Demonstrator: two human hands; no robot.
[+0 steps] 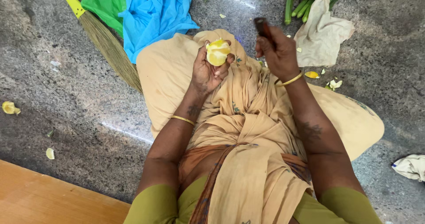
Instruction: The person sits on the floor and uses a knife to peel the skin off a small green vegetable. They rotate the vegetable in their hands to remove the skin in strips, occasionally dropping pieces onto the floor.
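While the left hand [208, 71] cups yellow fruit [218, 52], right hand [279, 53] grips knife [264, 29].

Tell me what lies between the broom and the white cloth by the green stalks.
In the head view, a blue cloth lies between the broom and white cloth.

We see the scene in bright, even light with soft, faint shadows. Pale streaks of glare lie on the polished stone floor [66, 100], near the top edge and left of the knee. The center is sharp; our view bends and softens slightly toward the edges.
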